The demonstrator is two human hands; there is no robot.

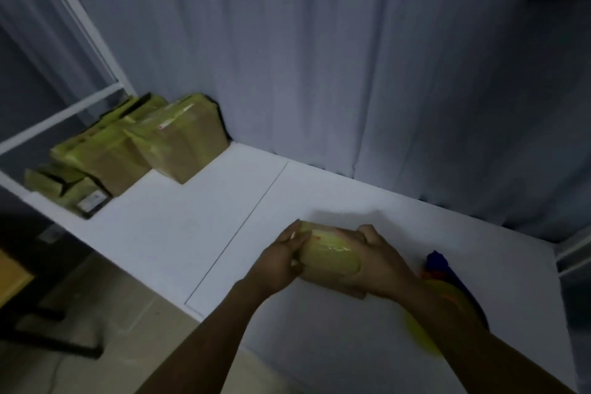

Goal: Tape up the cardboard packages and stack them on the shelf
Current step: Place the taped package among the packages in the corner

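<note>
Holding the taped package point(329, 260) by its two ends with my left hand point(281, 260) and right hand point(380, 265), I judged it light, stiff and slippery.

- Both bare forearms stretch forward and converge, wrists nearly straight.
- The left hand point(281, 260) cups the left end of a taped package point(329, 254), fingers lying up along it.
- The right hand point(382, 265) grips the right end, fingers curled over its top.
</note>
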